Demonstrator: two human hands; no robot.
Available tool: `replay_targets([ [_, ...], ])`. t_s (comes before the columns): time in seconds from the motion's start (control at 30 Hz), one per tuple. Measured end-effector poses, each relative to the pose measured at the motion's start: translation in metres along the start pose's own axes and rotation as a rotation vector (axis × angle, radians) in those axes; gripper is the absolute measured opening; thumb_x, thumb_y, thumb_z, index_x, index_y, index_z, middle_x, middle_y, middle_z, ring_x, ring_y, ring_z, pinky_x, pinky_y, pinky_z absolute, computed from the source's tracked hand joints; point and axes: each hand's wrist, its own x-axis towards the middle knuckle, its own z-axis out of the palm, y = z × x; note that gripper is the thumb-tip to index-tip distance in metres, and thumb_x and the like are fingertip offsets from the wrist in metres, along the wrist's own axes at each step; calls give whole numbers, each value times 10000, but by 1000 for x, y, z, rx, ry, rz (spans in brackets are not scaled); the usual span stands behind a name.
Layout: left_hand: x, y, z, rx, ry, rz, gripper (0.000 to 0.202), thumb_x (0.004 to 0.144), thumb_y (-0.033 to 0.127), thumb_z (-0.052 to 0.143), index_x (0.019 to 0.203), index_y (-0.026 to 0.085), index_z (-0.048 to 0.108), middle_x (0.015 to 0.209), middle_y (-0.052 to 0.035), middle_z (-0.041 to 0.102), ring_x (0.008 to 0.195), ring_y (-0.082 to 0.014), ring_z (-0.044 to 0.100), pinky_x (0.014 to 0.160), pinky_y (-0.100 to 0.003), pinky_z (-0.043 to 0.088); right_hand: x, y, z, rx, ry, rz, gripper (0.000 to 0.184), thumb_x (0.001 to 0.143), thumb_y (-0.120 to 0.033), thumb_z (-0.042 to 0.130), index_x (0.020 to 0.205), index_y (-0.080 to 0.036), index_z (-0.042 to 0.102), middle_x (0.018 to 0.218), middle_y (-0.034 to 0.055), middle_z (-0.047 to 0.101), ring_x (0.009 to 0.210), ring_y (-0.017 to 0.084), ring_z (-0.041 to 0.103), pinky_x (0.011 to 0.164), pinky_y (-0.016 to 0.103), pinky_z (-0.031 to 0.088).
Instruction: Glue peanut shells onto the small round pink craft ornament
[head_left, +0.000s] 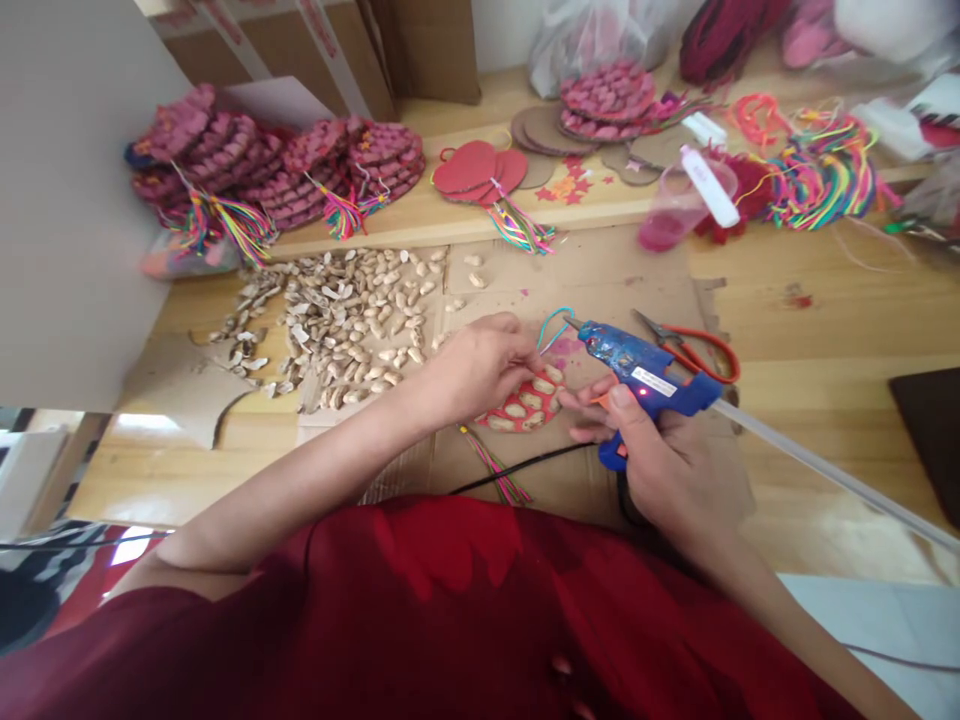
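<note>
My right hand [664, 455] is wrapped round the handle of a blue hot glue gun [634, 365], its nozzle pointing up and left and a small light glowing on its side. A clear glue stick [832, 468] sticks out of its back. My left hand [480, 370] rests at a red disc [531, 402] covered with peanut shell halves, thumb and fingers pinched at its upper left edge; what they hold is hidden. Fingertips of my right hand are close to the disc's right edge. A turquoise cord loop [553, 325] lies above the disc, and a colourful tassel [496, 465] hangs below.
Peanut shells [352, 310] are heaped on cardboard [495, 285] at the left. Orange-handled scissors [694, 345] lie beyond the glue gun. Along the raised shelf stand stacked pink shell-covered discs [386, 160], plain red discs [480, 172], a plastic cup [675, 205] and bright cords [821, 175]. A black cable [525, 465] crosses the cardboard.
</note>
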Motion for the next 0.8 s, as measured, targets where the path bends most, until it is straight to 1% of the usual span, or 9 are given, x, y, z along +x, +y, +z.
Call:
replay_targets([
  [0.17,1,4,10,-63,-4,-6,159,877,115,675,978,170,785,932,-62,681,884,-177,652,803,-288,514,1,2,-1,-15,-11,16,340,851,-576,663,918,-244,689,963,66,780,878,251,781,659,350,674],
  [0.33,4,6,14,-14,-20,-8,111,869,110,691,929,142,778,899,-67,678,861,-182,646,777,-286,508,0,2,-1,10,0,-5,328,852,-574,662,925,-254,682,949,55,775,891,252,778,646,348,670],
  [0.53,5,7,15,43,-33,-16,94,878,139,689,919,135,774,896,-75,682,876,-200,646,796,-310,513,-1,-6,-3,-141,-15,10,348,876,-591,620,891,-253,703,964,66,789,756,213,771,651,348,667],
  [0.7,6,8,15,46,-44,-17,96,872,128,696,917,127,780,886,-76,677,868,-203,639,786,-308,503,0,-1,-2,-30,-4,17,356,846,-596,658,930,-251,689,972,60,777,899,246,776,675,348,673],
  [0.8,6,6,16,32,-37,-5,98,878,135,692,928,142,775,900,-66,672,861,-191,635,774,-293,499,0,1,-1,-33,-8,20,348,846,-594,659,925,-257,689,969,59,778,909,251,774,680,359,675],
])
